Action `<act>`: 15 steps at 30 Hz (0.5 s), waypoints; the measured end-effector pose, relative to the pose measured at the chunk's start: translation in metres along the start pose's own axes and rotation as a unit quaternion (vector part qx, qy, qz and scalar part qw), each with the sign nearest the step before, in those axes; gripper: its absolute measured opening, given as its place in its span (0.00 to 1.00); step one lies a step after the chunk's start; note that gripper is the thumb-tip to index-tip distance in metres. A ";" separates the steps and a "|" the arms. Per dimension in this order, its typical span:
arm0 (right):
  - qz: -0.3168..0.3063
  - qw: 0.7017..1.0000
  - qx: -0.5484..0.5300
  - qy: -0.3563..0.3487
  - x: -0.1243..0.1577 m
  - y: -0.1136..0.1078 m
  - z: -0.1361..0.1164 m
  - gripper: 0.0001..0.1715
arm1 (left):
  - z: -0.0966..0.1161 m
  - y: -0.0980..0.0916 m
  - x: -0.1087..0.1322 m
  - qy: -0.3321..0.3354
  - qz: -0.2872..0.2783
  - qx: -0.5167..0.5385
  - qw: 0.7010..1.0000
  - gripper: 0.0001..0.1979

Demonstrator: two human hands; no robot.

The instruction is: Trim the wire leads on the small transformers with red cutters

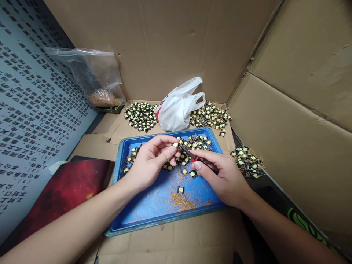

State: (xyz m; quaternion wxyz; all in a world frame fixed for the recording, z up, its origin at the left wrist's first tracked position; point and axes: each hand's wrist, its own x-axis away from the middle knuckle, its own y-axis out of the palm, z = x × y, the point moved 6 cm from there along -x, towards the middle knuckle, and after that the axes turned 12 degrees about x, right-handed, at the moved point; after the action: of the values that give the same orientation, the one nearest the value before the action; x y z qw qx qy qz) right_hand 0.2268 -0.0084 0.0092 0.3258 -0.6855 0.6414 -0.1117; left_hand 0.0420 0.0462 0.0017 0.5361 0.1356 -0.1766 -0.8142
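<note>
Over the blue tray (137, 220), my left hand (151, 159) pinches a small wire-wound coil (176, 145) with yellow tape and black ends between thumb and fingertips. My right hand (222, 174) is closed around slim black-and-red wire snips (195, 158). Their narrow tip points left and meets or nearly meets the coil; the exact contact is too small to tell. Many similar coils (202, 141) with copper leads lie in the tray's far part, partly behind my hands. A single coil (180, 190) sits nearer, beside a heap of clipped copper wire bits (183, 202).
Behind the tray are a coil pile (141, 116), a white plastic bag (176, 110) and another coil pile (211, 115). More coils (247, 161) lie at the right. A clear zip bag (100, 79) holds copper-coloured bits. Cardboard walls (178, 47) enclose the back and right.
</note>
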 end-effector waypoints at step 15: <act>-0.013 0.999 -0.031 0.033 0.000 0.002 0.003 0.24 | 0.000 -0.001 -0.001 0.015 -0.010 -0.018 1.000 0.13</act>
State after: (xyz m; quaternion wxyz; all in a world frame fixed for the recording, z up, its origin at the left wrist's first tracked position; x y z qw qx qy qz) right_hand 0.2273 -0.0075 0.0057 0.2818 -0.6993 0.6462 -0.1188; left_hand 0.0412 0.0472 0.0018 0.5331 0.1393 -0.1526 -0.8204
